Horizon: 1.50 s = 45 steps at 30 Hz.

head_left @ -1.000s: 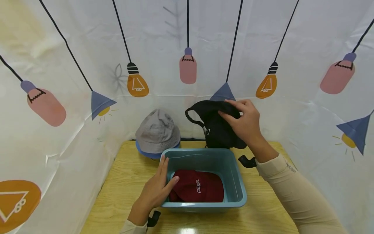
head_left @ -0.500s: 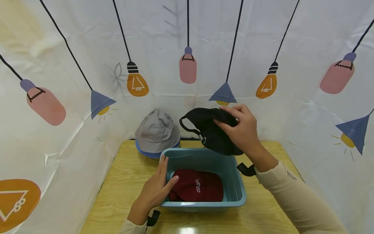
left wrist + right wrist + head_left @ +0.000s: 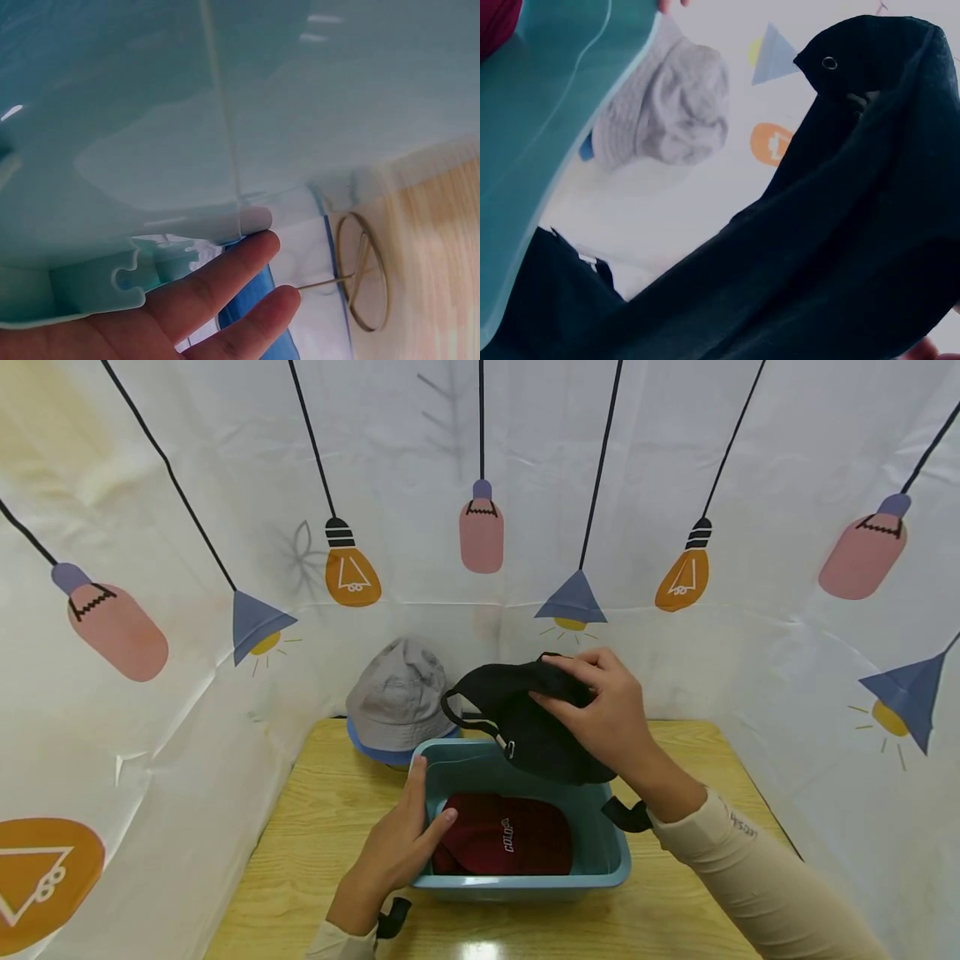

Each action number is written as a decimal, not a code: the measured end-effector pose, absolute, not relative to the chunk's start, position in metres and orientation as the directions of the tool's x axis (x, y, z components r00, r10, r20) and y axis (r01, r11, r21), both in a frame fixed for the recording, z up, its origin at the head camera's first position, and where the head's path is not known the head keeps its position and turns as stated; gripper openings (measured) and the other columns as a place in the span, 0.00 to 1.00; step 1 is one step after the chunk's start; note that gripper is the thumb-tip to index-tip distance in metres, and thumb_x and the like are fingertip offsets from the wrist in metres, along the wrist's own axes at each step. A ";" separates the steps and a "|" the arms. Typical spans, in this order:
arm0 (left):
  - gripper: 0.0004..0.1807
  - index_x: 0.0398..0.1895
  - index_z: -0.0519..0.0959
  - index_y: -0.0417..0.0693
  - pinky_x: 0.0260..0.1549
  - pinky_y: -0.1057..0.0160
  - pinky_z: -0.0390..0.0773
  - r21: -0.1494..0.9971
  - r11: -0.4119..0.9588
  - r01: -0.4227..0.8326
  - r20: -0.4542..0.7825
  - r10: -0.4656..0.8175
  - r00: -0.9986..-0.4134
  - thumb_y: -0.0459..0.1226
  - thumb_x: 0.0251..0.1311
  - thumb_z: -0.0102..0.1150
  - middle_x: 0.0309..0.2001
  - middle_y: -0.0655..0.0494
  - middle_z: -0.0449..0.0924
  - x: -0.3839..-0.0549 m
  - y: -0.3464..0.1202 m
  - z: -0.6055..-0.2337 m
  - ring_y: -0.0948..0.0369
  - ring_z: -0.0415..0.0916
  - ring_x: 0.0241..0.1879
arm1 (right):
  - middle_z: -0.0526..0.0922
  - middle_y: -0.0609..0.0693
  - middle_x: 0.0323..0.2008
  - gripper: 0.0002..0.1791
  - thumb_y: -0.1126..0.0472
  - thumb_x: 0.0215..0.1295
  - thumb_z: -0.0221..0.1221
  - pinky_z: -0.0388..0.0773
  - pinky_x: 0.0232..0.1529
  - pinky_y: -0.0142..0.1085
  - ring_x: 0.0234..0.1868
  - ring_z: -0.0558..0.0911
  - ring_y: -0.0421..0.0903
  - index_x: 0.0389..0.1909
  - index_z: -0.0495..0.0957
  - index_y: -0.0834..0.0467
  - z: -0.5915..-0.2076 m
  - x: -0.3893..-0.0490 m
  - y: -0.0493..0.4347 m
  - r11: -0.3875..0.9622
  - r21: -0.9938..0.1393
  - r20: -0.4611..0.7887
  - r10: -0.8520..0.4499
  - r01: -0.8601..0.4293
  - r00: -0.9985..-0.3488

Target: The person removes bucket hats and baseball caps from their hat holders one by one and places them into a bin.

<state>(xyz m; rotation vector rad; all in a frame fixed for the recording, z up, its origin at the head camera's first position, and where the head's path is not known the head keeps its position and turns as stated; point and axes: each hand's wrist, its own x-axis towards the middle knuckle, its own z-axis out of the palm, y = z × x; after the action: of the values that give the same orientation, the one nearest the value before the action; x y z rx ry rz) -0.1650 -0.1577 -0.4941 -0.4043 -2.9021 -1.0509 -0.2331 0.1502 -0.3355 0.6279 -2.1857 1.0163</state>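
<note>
My right hand (image 3: 607,714) pinches the edge of a black cap (image 3: 551,743) between thumb and fingers. The cap hangs tilted over the far right part of a blue-green plastic basin (image 3: 525,883), its buckled back strap (image 3: 472,724) pointing left. In the right wrist view the black cap (image 3: 840,210) fills much of the picture. A dark red cap (image 3: 517,835) with white lettering lies inside the basin. My left hand (image 3: 401,835) rests at the basin's left rim, fingers extended and thumb over the inside. Two of its fingers (image 3: 217,289) show beside the basin wall (image 3: 225,112).
A grey bucket hat (image 3: 405,697) sits stacked on a blue-brimmed hat (image 3: 382,752) behind the basin's left corner. Everything stands on a wooden table (image 3: 300,827). A white sheet (image 3: 420,635) printed with lamps hangs behind and at the sides.
My right hand has brought the black cap down, nearer and to the left, from behind the basin to above its far right side. The left hand and the basin stay nearly in place.
</note>
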 end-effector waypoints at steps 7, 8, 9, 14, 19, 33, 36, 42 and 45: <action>0.50 0.86 0.32 0.56 0.69 0.40 0.68 0.621 0.742 0.252 0.114 0.232 -0.966 0.64 0.75 0.45 0.85 0.56 0.36 -0.165 -0.158 -0.494 0.49 0.58 0.79 | 0.79 0.49 0.42 0.26 0.54 0.54 0.79 0.74 0.38 0.38 0.43 0.76 0.43 0.56 0.88 0.50 -0.342 -0.228 0.147 0.588 -0.496 0.696 -0.170 -0.639 -0.698; 0.50 0.86 0.32 0.55 0.69 0.40 0.69 0.622 0.741 0.252 0.115 0.232 -0.966 0.63 0.75 0.45 0.85 0.56 0.36 -0.165 -0.158 -0.494 0.49 0.58 0.79 | 0.79 0.49 0.42 0.26 0.54 0.54 0.79 0.75 0.39 0.38 0.43 0.76 0.43 0.56 0.88 0.50 -0.343 -0.228 0.147 0.588 -0.498 0.694 -0.171 -0.638 -0.700; 0.50 0.86 0.33 0.55 0.69 0.40 0.69 0.624 0.740 0.252 0.116 0.232 -0.966 0.63 0.75 0.46 0.85 0.56 0.36 -0.165 -0.158 -0.494 0.49 0.58 0.79 | 0.80 0.49 0.42 0.26 0.54 0.54 0.79 0.75 0.40 0.38 0.43 0.77 0.43 0.56 0.88 0.49 -0.343 -0.227 0.146 0.588 -0.499 0.691 -0.174 -0.637 -0.701; 0.50 0.86 0.32 0.56 0.69 0.40 0.69 0.624 0.739 0.253 0.111 0.237 -0.965 0.63 0.75 0.45 0.85 0.57 0.35 -0.165 -0.157 -0.493 0.49 0.57 0.79 | 0.80 0.48 0.43 0.26 0.53 0.54 0.79 0.76 0.41 0.39 0.44 0.77 0.43 0.55 0.88 0.49 -0.347 -0.224 0.144 0.584 -0.509 0.676 -0.183 -0.632 -0.713; 0.49 0.85 0.28 0.62 0.69 0.40 0.68 0.618 0.745 0.252 0.104 0.240 -0.965 0.64 0.75 0.44 0.86 0.56 0.34 -0.165 -0.158 -0.494 0.50 0.56 0.79 | 0.80 0.48 0.42 0.26 0.53 0.54 0.79 0.77 0.43 0.40 0.44 0.78 0.43 0.56 0.88 0.49 -0.351 -0.222 0.141 0.569 -0.523 0.661 -0.199 -0.635 -0.723; 0.50 0.84 0.26 0.67 0.67 0.39 0.70 0.624 0.736 0.264 0.129 0.236 -0.963 0.58 0.76 0.50 0.84 0.63 0.32 -0.166 -0.158 -0.496 0.49 0.58 0.78 | 0.80 0.45 0.42 0.27 0.50 0.53 0.79 0.78 0.42 0.37 0.43 0.77 0.40 0.57 0.88 0.45 -0.364 -0.215 0.131 0.576 -0.536 0.618 -0.231 -0.618 -0.751; 0.51 0.83 0.25 0.68 0.64 0.38 0.73 0.627 0.726 0.282 0.154 0.239 -0.959 0.59 0.75 0.50 0.85 0.62 0.33 -0.166 -0.157 -0.496 0.47 0.61 0.77 | 0.80 0.44 0.42 0.27 0.50 0.53 0.79 0.76 0.38 0.36 0.41 0.76 0.39 0.56 0.88 0.45 -0.366 -0.213 0.129 0.578 -0.519 0.628 -0.241 -0.629 -0.740; 0.50 0.83 0.25 0.71 0.58 0.37 0.77 0.631 0.710 0.313 0.186 0.253 -0.949 0.58 0.75 0.50 0.85 0.60 0.36 -0.166 -0.156 -0.497 0.45 0.66 0.74 | 0.80 0.43 0.41 0.26 0.50 0.53 0.79 0.74 0.35 0.34 0.39 0.75 0.38 0.55 0.88 0.46 -0.367 -0.209 0.126 0.561 -0.521 0.623 -0.264 -0.643 -0.736; 0.50 0.84 0.27 0.71 0.59 0.37 0.76 0.633 0.707 0.315 0.188 0.254 -0.949 0.58 0.75 0.50 0.85 0.60 0.37 -0.166 -0.156 -0.496 0.46 0.66 0.74 | 0.79 0.43 0.40 0.26 0.49 0.54 0.79 0.76 0.37 0.34 0.39 0.75 0.38 0.55 0.88 0.46 -0.368 -0.209 0.125 0.560 -0.537 0.601 -0.271 -0.631 -0.752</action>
<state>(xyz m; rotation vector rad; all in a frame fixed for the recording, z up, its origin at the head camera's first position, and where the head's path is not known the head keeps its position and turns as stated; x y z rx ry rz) -0.1662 -0.1557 -0.4961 -0.4717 -2.8222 -1.0708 -0.2087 0.1251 -0.3676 0.7277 -2.3407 1.0638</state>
